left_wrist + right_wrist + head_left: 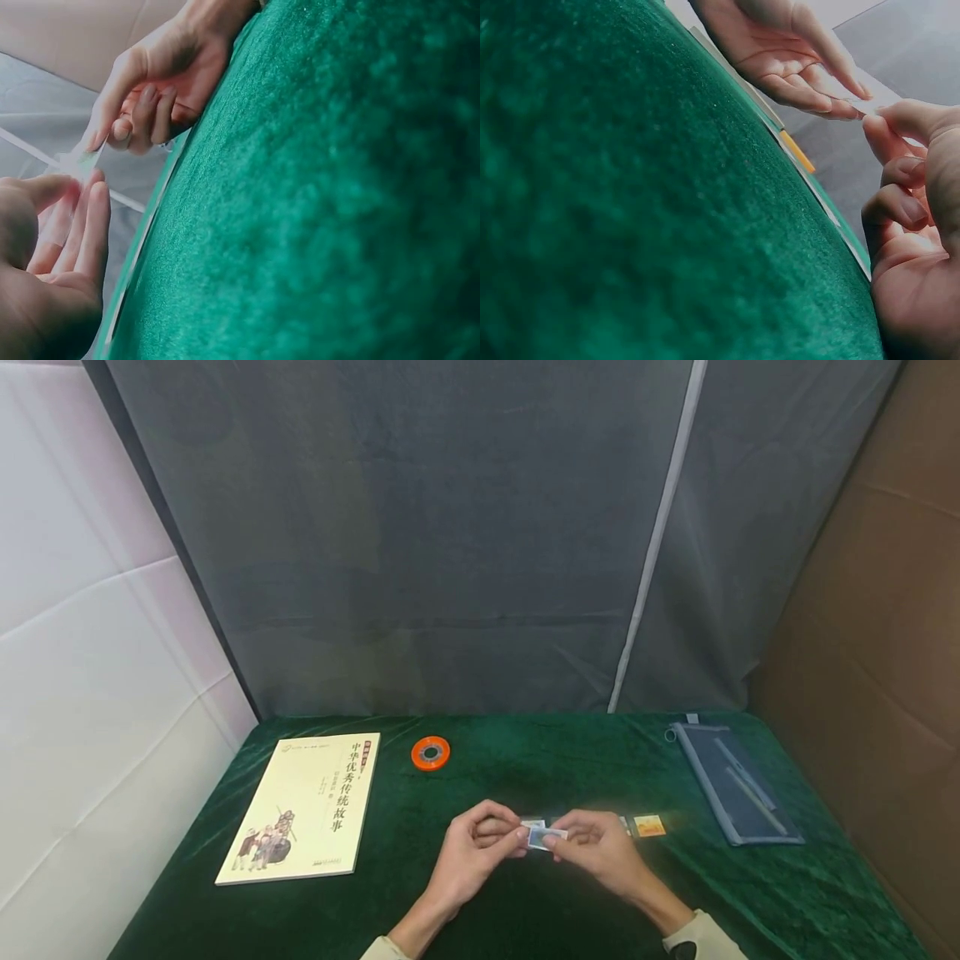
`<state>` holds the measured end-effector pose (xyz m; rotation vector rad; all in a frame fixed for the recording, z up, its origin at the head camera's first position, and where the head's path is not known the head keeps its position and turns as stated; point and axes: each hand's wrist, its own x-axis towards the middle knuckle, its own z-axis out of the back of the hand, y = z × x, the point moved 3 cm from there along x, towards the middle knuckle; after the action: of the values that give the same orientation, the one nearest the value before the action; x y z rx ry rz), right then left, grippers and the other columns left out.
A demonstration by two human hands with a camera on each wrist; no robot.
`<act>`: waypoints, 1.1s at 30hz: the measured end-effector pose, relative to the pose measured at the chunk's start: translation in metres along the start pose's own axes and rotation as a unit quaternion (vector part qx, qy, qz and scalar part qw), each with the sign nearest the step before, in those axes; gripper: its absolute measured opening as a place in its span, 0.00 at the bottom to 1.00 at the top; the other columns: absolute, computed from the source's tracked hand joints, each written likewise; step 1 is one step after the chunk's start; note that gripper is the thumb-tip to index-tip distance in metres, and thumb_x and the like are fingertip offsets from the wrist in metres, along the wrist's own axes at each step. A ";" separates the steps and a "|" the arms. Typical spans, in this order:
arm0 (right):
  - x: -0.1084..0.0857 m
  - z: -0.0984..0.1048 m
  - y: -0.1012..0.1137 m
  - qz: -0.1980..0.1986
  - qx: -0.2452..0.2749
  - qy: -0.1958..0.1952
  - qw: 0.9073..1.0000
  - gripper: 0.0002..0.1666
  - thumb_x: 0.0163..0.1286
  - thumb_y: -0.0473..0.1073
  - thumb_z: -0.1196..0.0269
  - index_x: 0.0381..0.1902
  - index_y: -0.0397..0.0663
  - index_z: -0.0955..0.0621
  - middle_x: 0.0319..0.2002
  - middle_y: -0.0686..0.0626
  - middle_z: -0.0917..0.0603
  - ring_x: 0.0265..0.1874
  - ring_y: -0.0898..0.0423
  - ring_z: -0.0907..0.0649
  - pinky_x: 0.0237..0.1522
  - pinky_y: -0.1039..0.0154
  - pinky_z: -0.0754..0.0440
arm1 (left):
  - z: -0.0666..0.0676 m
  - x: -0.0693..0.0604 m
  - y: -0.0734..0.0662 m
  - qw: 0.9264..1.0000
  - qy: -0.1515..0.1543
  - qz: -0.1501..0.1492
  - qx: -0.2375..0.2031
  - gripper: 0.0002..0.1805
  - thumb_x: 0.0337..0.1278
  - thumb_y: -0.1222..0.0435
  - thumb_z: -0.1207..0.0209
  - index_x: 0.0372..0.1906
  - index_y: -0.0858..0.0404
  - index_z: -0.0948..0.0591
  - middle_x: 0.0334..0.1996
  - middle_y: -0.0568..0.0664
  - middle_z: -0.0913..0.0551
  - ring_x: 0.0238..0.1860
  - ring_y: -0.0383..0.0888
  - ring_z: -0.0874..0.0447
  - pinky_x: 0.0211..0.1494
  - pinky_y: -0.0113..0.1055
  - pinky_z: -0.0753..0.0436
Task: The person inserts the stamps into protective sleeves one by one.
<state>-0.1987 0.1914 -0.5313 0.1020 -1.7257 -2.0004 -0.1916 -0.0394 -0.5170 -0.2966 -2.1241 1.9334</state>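
Observation:
Both hands meet above the green cloth in the head view. Between them is a small blue picture with a white border, like a postage stamp (546, 837). My left hand (476, 846) pinches its left side between thumb and fingers. My right hand (602, 850) pinches its right side, thumb on top, other fingers curled beneath. In the left wrist view a clear film, like a thin sleeve (57, 223), lies across the left fingers; whether the stamp is inside it I cannot tell. An orange-yellow stamp (649, 825) lies on the cloth behind the right hand, beside partly hidden pieces.
A cream book (307, 810) lies at the left of the green cloth (450, 910). An orange tape roll (431, 753) lies near the back. On the right is a dark mesh zip pouch (738, 785) with pen-like items inside. Grey cloth (450, 543) hangs behind.

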 end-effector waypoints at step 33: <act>0.001 0.000 -0.002 0.018 0.002 0.012 1.000 0.05 0.79 0.34 0.36 0.44 0.45 0.14 0.34 0.41 0.10 0.27 0.55 0.12 0.25 0.63 0.16 | 0.001 0.000 -0.002 0.999 -0.023 0.003 0.022 0.17 0.62 0.63 0.23 0.50 0.65 0.15 0.43 0.59 0.06 0.44 0.47 0.04 0.49 0.38 0.06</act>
<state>-0.2003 0.1915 -0.5333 0.0956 -1.7037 -1.9620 -0.1913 -0.0403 -0.5154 -0.2517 -2.1077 2.0076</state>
